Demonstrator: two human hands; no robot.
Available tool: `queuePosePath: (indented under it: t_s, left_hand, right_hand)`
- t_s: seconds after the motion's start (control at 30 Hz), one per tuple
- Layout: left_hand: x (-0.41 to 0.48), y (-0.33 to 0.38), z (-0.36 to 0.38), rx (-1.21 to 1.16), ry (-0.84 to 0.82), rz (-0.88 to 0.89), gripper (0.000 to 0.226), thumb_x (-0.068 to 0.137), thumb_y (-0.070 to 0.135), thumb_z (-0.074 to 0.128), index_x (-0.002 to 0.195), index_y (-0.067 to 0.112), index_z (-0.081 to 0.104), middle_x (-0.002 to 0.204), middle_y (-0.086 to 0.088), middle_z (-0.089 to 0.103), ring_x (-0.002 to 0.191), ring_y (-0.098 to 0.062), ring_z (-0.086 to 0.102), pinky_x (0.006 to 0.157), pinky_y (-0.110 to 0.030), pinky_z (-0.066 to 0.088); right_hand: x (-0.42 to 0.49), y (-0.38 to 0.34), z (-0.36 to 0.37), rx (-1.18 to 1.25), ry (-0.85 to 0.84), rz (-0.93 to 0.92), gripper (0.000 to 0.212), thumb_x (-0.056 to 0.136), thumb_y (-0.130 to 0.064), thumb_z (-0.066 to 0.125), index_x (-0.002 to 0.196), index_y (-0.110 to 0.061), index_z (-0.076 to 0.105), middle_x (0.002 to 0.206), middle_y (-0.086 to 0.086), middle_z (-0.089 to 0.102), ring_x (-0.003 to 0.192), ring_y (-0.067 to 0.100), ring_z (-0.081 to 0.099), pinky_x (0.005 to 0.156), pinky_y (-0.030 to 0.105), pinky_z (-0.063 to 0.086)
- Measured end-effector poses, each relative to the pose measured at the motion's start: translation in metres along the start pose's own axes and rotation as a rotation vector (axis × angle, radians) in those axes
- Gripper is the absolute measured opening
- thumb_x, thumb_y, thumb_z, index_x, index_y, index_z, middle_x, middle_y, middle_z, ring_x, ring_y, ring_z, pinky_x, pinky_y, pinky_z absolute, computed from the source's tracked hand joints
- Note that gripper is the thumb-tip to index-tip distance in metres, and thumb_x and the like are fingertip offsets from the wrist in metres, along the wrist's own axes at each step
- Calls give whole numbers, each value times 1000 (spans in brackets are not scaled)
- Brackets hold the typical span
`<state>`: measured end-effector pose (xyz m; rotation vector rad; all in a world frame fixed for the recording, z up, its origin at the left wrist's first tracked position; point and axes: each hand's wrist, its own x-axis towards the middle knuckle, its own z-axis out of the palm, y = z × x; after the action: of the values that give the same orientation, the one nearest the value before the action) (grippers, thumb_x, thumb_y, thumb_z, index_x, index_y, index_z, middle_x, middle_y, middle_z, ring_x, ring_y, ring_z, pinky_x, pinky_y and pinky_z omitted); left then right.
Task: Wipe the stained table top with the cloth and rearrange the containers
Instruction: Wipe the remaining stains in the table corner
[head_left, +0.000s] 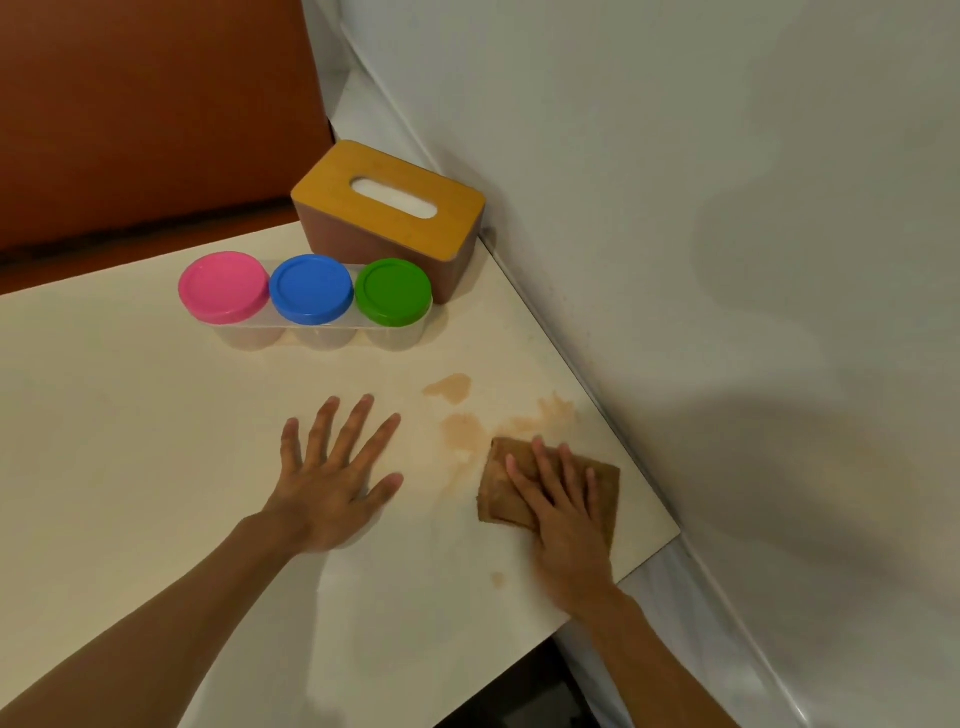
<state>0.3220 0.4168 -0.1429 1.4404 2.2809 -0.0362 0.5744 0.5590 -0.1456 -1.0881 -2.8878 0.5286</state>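
Brown cloth (550, 486) lies flat under the right hand (563, 512), fingers spread, pressing it; stains (462, 436) at its ten o'clock. Left hand (332, 475) rests open on the table top (130, 415).

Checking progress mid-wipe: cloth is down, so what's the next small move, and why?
Probably slide the right hand with the brown cloth away from the body and leftward, across the tan stains. They lie just past the cloth's far edge, unwiped, while the left hand rests flat beside them, bracing.

Stained table top (156, 415): cloth (498, 493), 3 containers (311, 291)
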Motion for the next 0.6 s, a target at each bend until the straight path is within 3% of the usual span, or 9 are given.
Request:
queuePosePath:
  t_s: [0.13, 0.3, 0.4, 0.47, 0.53, 0.6]
  left_hand:
    - [1, 2, 1, 14, 5, -12, 66, 85, 71, 0, 138, 50, -32, 149, 14, -42, 136, -20, -42, 106, -52, -25]
    - [2, 1, -1, 6, -37, -1, 65, 87, 69, 4, 138, 51, -32, 147, 15, -44, 134, -19, -45, 107, -52, -26]
    - [1, 0, -3, -5, -59, 8, 64, 88, 68, 5, 138, 51, -33, 146, 16, -46, 133, -19, -47, 109, -54, -25]
    - [0, 0, -5, -12, -61, 12, 64, 89, 67, 6, 138, 51, -32, 146, 15, -45, 132, -19, -47, 109, -55, -24]
    - [-1, 1, -5, -21, -54, 10, 64, 90, 67, 7, 138, 51, -32, 147, 15, -45, 133, -18, -46, 109, -55, -23]
    - [-1, 0, -4, -15, -39, 7, 64, 89, 68, 7, 138, 51, -32, 147, 15, -44, 134, -18, -45, 110, -56, -23]
  right_hand:
    - [0, -50, 15, 71, 59, 118, 92, 84, -3, 54, 152, -40, 3, 161, -4, -15, 146, 26, -25, 115, 48, -20]
    - [-28, -67, 22, 102, -41, -176, 94, 83, 0, 52, 152, -42, 3, 162, -7, -15, 147, 27, -23, 117, 52, -17]
    - [-59, -46, 24, 63, -158, -369, 94, 78, -6, 55, 152, -41, 10, 163, -8, -3, 150, 26, -8, 117, 47, -7]
    - [-68, -28, 21, 49, -211, -461, 90, 78, -15, 59, 150, -44, 16, 163, -12, 7, 150, 22, 3, 118, 43, -1]
    - [-71, -9, 17, 47, -151, -520, 83, 83, -19, 62, 147, -51, 18, 160, -20, 12, 149, 14, 7, 118, 36, -2]
    - [-69, -11, -1, 143, -165, -509, 52, 95, -29, 55, 139, -51, 37, 153, -27, 28, 144, 3, 22, 118, 26, 7]
